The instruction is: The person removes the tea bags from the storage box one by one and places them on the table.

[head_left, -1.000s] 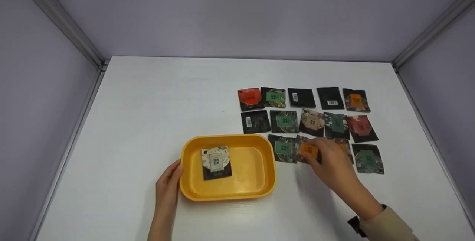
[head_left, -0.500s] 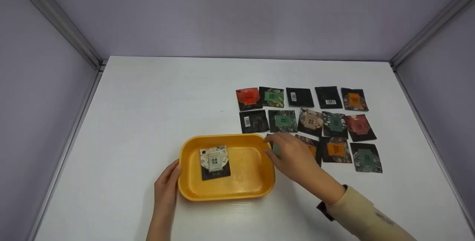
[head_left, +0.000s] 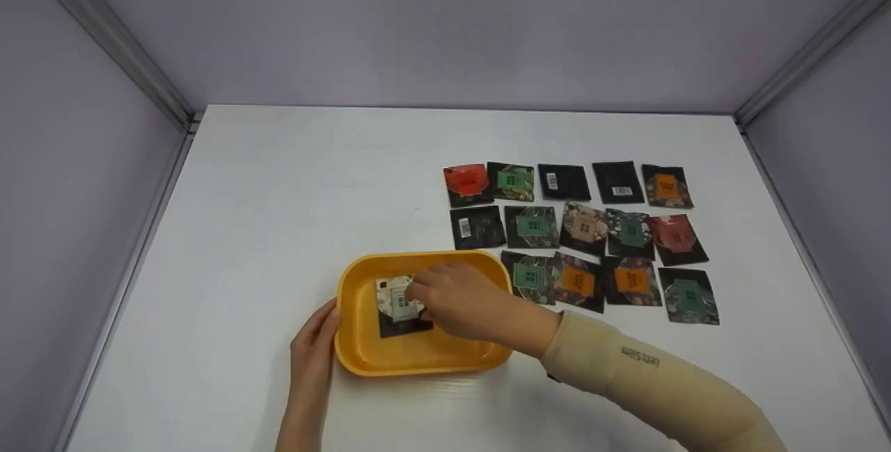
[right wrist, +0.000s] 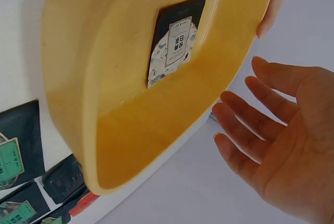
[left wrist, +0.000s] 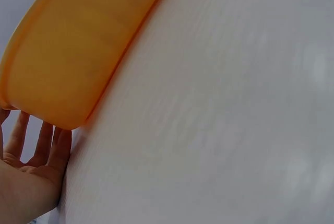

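A yellow plastic tray [head_left: 445, 361] stands at the front middle of the table. In it lies one black-and-cream flat sachet [head_left: 398, 323], also visible in the right wrist view, where the sachet [right wrist: 175, 41] is face up. My left hand [head_left: 313, 351] is against the tray's left end; in the left wrist view, its nearly straight fingers [left wrist: 44, 148] touch the outer wall. Above the tray hovers my right hand [head_left: 463, 302], partly covering the sachet in the head view. In the right wrist view, my right hand's [right wrist: 282, 125] fingers are spread and loosely bent, with nothing between them.
Several flat sachets lie in three rows right of the tray, such as a red one [head_left: 468, 184], a barcoded black one [head_left: 617, 182] and an orange-labelled one [head_left: 632, 281]. The white table [head_left: 278, 194] is bounded by grey panels [head_left: 445, 27].
My right hand has moved left from the front row of sachets, over the tray's right rim, to above the sachet inside. My left hand and the tray have stayed in place.
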`<action>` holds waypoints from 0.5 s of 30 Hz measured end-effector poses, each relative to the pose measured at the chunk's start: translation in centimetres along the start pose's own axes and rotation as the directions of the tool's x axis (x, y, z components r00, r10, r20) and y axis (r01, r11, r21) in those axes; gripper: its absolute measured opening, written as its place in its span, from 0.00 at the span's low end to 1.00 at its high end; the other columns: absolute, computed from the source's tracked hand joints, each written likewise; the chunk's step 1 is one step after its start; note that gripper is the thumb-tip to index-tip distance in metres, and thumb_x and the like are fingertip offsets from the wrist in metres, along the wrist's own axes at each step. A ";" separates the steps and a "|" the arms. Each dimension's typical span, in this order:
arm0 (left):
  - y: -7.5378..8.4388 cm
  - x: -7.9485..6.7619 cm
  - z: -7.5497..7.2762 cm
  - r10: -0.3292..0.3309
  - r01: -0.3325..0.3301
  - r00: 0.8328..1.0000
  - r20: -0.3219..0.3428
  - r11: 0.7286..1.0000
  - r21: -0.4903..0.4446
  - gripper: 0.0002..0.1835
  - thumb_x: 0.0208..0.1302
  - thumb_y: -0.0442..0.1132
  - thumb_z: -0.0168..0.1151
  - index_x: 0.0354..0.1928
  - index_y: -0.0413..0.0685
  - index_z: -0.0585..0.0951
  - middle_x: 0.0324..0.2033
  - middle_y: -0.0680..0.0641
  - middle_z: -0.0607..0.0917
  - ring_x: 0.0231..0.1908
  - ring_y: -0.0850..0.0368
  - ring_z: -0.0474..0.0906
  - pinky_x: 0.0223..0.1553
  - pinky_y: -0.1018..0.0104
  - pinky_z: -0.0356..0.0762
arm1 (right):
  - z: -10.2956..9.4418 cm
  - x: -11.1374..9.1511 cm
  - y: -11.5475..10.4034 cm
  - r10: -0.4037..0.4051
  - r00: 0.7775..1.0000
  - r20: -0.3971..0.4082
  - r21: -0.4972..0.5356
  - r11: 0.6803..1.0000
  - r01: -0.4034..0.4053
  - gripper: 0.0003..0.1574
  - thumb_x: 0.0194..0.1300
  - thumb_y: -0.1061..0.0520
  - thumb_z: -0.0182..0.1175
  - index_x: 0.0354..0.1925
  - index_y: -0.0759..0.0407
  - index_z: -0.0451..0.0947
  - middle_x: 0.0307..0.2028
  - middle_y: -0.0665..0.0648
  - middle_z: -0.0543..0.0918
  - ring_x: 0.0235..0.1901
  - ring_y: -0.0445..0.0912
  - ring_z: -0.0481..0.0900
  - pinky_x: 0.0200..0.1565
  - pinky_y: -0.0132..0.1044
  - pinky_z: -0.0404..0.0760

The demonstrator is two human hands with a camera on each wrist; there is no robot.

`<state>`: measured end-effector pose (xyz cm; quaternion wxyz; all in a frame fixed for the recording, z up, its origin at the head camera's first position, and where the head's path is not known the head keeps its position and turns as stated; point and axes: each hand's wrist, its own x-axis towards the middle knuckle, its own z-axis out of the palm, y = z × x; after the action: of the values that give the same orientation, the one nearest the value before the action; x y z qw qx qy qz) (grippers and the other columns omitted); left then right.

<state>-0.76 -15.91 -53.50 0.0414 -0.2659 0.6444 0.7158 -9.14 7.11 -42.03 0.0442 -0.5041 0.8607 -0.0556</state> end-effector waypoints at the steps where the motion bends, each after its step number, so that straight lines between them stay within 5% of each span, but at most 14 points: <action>1: 0.0 0.0 0.0 0.002 -0.002 1.000 0.003 1.000 0.002 0.35 0.67 0.62 0.58 0.69 0.48 0.72 0.69 0.50 0.70 0.69 0.58 0.63 0.66 0.66 0.65 | 0.1 0.5 -0.1 -0.029 0.999 0.026 -0.038 0.999 0.030 0.16 0.63 0.59 0.69 0.50 0.54 0.83 0.42 0.51 0.84 0.43 0.46 0.80 0.48 0.37 0.80; 6: -0.1 0.1 0.0 0.011 -0.011 1.000 0.015 1.000 0.005 0.35 0.68 0.62 0.58 0.69 0.48 0.72 0.69 0.50 0.70 0.69 0.58 0.63 0.67 0.64 0.64 | 0.9 2.5 -0.6 -0.113 0.984 0.134 -0.141 0.981 0.132 0.13 0.68 0.59 0.63 0.50 0.51 0.83 0.43 0.49 0.84 0.43 0.44 0.78 0.47 0.35 0.78; 15: -0.2 0.0 0.0 0.045 -0.044 0.999 0.013 0.999 -0.024 0.33 0.71 0.56 0.58 0.69 0.43 0.71 0.69 0.46 0.70 0.68 0.57 0.64 0.64 0.68 0.66 | 3.1 5.4 -0.8 -0.156 0.973 0.172 -0.267 0.943 0.198 0.10 0.70 0.56 0.62 0.48 0.48 0.83 0.43 0.46 0.83 0.43 0.42 0.78 0.48 0.35 0.78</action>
<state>-0.66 -15.91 -53.68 0.0266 -0.2471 0.6415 0.7258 -10.63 1.87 -45.12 0.0308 -0.5834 0.8052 0.1017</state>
